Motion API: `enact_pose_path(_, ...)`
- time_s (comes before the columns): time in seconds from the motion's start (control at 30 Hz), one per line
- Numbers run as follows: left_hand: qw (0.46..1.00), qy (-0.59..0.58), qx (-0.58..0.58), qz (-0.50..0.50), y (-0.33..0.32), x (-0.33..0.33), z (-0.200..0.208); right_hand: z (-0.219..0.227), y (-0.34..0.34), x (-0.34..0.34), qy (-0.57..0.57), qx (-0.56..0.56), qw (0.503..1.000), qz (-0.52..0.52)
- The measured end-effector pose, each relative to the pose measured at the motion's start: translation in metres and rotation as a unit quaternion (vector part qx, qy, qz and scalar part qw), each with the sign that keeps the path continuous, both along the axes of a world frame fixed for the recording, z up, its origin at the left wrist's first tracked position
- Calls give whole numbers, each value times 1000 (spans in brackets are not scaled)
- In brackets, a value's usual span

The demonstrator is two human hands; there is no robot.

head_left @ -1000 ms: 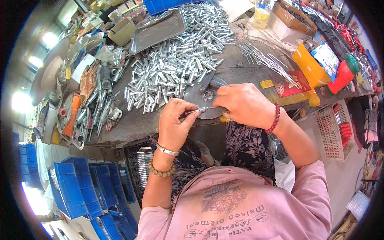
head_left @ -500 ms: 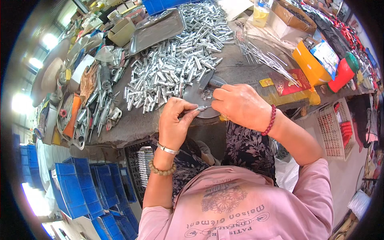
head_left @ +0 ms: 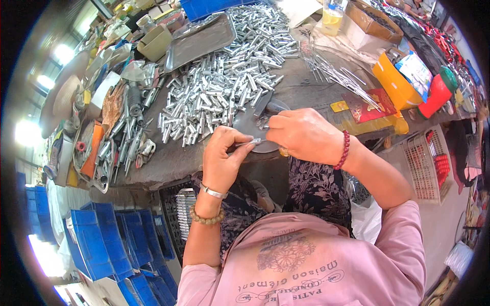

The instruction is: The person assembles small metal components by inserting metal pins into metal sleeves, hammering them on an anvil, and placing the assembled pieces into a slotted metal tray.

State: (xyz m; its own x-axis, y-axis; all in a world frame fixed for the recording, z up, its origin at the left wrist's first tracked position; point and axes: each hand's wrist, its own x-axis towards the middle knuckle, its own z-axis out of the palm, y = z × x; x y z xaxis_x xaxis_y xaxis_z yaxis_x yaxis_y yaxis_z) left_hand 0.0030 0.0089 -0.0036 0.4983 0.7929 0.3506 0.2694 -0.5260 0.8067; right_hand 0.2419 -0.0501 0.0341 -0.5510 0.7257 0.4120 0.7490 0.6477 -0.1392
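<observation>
Though the left hand (head_left: pixel 222 151) pinches a metal piece (head_left: pixel 256 141), the right hand (head_left: pixel 307 135) hides its grip.

On my remote feed: workbench (head_left: pixel 311 89), grey-brown; metal pieces (head_left: pixel 219 86) toward its far edge, silver, as is the small part (head_left: pixel 256 141) in the left hand (head_left: pixel 222 152); container (head_left: pixel 434 101) near its right edge, red and green; bins (head_left: pixel 94 242) below its left corner, blue; trousers (head_left: pixel 317 188), dark with pale florals; shirt (head_left: pixel 365 260), pink.
</observation>
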Motion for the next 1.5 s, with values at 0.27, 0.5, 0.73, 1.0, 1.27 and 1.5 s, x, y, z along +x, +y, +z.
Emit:
enact_pose_path(0.27, 1000, -1, 18, -1, -1, -4, -2, -2, 2, 19, 89, 0, 992, -95)
enact_pose_path(0.5, 1000, -26, -15, 5, 1, -4, -3, -16, 41, 85, 51, 5, 938, -342)
enact_pose_path(0.73, 1000, -16, 9, -9, -1, 6, 3, -30, 63, 95, -78, 18, 952, -297)
enact_pose_path(1.0, 999, -29, 10, -10, -2, -3, -3, -18, 55, 75, -7, 58, 965, -254)
enact_pose_path(1.27, 1000, -25, 11, -13, 0, 2, -3, -10, 44, 58, 86, 49, 967, -235)
enact_pose_path(1.5, 1000, -15, 11, -13, -2, -3, -5, -22, 27, -16, 151, 46, 987, -29)
